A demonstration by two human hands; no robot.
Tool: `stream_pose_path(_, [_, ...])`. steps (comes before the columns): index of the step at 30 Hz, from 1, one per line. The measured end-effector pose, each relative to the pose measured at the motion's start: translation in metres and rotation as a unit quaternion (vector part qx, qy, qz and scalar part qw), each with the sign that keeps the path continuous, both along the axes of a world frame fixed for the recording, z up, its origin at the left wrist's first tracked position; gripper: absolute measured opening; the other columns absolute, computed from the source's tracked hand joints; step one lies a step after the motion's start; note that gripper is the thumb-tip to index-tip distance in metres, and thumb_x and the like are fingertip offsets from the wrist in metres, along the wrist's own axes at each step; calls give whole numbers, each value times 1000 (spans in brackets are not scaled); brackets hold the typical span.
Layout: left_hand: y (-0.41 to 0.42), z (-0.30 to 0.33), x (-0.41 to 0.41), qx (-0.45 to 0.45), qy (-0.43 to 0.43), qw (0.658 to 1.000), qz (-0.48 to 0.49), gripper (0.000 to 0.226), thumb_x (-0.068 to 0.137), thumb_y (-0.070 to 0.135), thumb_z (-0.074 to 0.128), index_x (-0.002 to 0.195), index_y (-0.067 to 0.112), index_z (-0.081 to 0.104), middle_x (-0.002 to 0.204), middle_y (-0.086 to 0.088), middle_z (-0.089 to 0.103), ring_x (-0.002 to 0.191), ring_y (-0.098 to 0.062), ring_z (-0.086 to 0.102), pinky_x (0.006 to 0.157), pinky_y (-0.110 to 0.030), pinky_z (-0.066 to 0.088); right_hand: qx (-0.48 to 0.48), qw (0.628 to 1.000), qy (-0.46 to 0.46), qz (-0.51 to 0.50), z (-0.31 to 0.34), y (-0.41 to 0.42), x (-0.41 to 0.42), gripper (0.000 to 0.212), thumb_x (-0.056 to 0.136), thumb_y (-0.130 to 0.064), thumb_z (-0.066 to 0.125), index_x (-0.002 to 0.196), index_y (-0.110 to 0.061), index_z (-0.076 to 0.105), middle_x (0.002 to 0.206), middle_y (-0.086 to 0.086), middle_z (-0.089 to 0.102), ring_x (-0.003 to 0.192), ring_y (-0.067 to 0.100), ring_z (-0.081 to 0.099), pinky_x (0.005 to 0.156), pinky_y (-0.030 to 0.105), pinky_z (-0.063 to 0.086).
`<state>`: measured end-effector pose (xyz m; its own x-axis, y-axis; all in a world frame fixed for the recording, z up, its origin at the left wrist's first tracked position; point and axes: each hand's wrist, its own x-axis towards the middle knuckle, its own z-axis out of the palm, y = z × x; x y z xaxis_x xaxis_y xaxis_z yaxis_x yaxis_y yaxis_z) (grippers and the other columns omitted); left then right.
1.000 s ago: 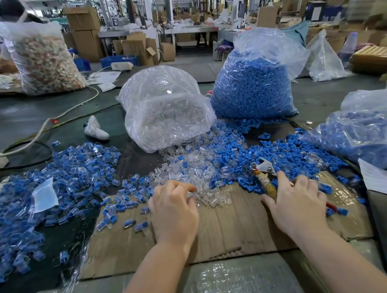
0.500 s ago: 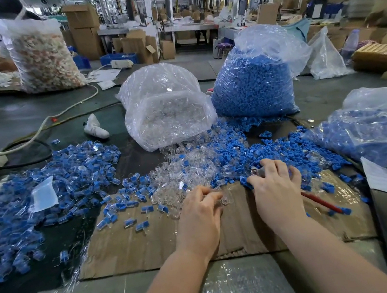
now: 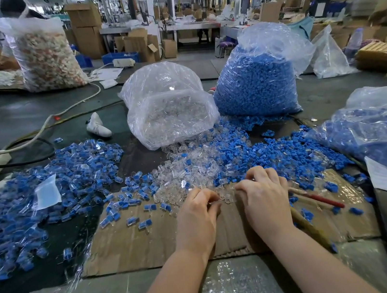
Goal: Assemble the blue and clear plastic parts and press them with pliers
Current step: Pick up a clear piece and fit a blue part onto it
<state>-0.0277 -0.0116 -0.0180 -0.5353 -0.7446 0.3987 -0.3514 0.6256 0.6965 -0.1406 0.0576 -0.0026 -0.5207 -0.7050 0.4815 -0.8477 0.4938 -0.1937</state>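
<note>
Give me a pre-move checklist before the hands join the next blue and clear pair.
1. Clear part in left hand: ok, fingers pinch one.
2. Blue part in right hand: cannot tell, fingers curl over it.
3. Pliers within reach: ok, handles lie under the right hand on the cardboard.
4. Loose clear parts stocked: ok.
5. Loose blue parts stocked: ok.
</note>
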Motion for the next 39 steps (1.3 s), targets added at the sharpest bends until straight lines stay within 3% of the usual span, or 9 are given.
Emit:
stream_pose_path(3, [0, 0, 1, -7, -4, 1000, 4, 19, 87, 17, 63, 105, 16, 68, 94, 9, 60, 83, -1, 53, 75, -1, 37, -70, 995, -60, 36, -5, 2, 6, 7, 83, -11, 67, 83, -14, 74, 81, 4, 61, 81, 28, 54, 77, 40, 39])
stream_pose_path(8, [0, 1, 1, -11, -10, 1000, 7, 20, 86, 17, 64, 105, 19, 70, 87, 9, 51, 79, -7, 52, 75, -14, 41, -112, 984, -111, 76, -13, 5, 13, 8, 83, -8, 68, 86, -13, 73, 82, 1, 68, 80, 24, 60, 74, 35, 44])
stream_pose_path(13, [-1, 0, 2, -4, 0, 1000, -4, 17, 87, 17, 63, 103, 17, 70, 88, 10, 56, 80, -5, 54, 75, -10, 40, -125, 972, -183, 82, -14, 9, 12, 12, 86, -7, 63, 91, -15, 71, 89, -4, 71, 85, 16, 63, 78, 24, 43])
stream_pose_path(21, [-3, -1, 3, 53, 32, 998, -6, 22, 84, 11, 66, 104, 19, 69, 86, 15, 62, 79, 5, 55, 72, 2, 39, -145, 947, -264, 113, -10, 14, 16, 5, 87, -13, 64, 85, -18, 65, 81, -8, 65, 80, 10, 60, 77, 33, 51])
stream_pose_path(24, [-5, -1, 4, 89, 37, 995, -5, 27, 84, 9, 66, 109, 21, 67, 86, 16, 62, 80, 4, 57, 73, 1, 40, -142, 949, -254, 120, -10, 15, 17, 4, 87, -16, 65, 84, -18, 63, 80, -9, 63, 81, 9, 57, 77, 30, 49])
stream_pose_path(27, [-6, 0, 3, 114, 37, 993, -6, 15, 85, 13, 65, 93, 26, 67, 87, 11, 66, 80, 3, 59, 71, -2, 43, -146, 949, -244, 134, -10, 15, 18, 6, 87, -16, 65, 82, -18, 62, 78, -10, 60, 79, 7, 55, 75, 27, 47])
stream_pose_path(30, [-6, 1, 4, 138, 51, 989, -7, 23, 86, 12, 64, 78, 33, 60, 75, 15, 64, 71, 9, 57, 65, -2, 42, -140, 951, -235, 146, -10, 15, 18, 5, 87, -16, 65, 83, -16, 64, 78, -10, 60, 78, 5, 55, 74, 25, 47])
stream_pose_path(37, [-6, 1, 3, 183, 58, 981, -40, 19, 89, 12, 60, 80, 29, 59, 76, 7, 65, 74, -3, 63, 73, -20, 53, -119, 966, -183, 137, -12, 14, 18, 8, 88, -18, 63, 83, -13, 63, 80, -4, 63, 80, 12, 54, 73, 27, 44])
stream_pose_path(39, [-6, 2, 4, 188, 60, 979, -48, 19, 89, 11, 59, 81, 28, 59, 77, 6, 66, 74, -3, 63, 73, -19, 53, -116, 971, -160, 138, -12, 14, 19, 8, 88, -16, 63, 81, -12, 63, 78, -3, 62, 78, 14, 55, 71, 27, 44])
